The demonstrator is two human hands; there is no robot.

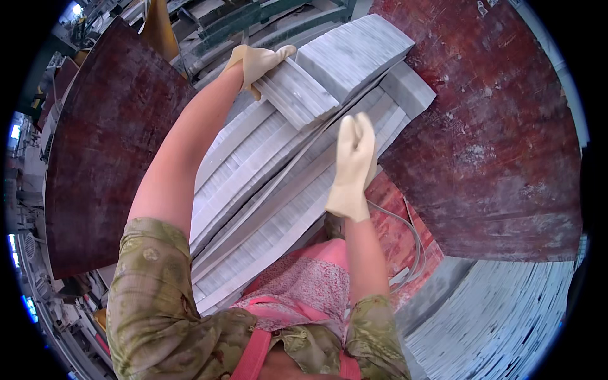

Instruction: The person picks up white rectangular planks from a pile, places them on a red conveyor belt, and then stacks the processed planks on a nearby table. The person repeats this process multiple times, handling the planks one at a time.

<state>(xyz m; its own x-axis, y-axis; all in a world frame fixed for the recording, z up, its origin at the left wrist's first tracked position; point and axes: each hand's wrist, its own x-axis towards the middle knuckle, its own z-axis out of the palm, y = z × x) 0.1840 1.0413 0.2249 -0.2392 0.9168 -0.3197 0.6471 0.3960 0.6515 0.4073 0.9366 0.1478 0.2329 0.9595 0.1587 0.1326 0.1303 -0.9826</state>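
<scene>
Both my hands wear cream gloves. My left hand (263, 62) is closed on the far left end of a short stack of grey-white, marble-like strips (301, 95), thumb on top. The stack lies tilted over the long rows of grey-white pieces. My right hand (354, 158) is raised nearer to me, right of the stack's near corner. Its fingers are stretched out, with nothing visible in them. Beyond the short stack sits a bigger block of the same strips (354, 54), touching or almost touching it.
Long rows of grey-white pieces (272, 218) with pale edging strips run diagonally beneath my hands. Dark red boards stand at the left (114, 145) and right (487, 139). Thin pale sheets (500, 316) are piled at the lower right, near a looped cable (418, 244). Green metal bars (272, 25) cross the far side.
</scene>
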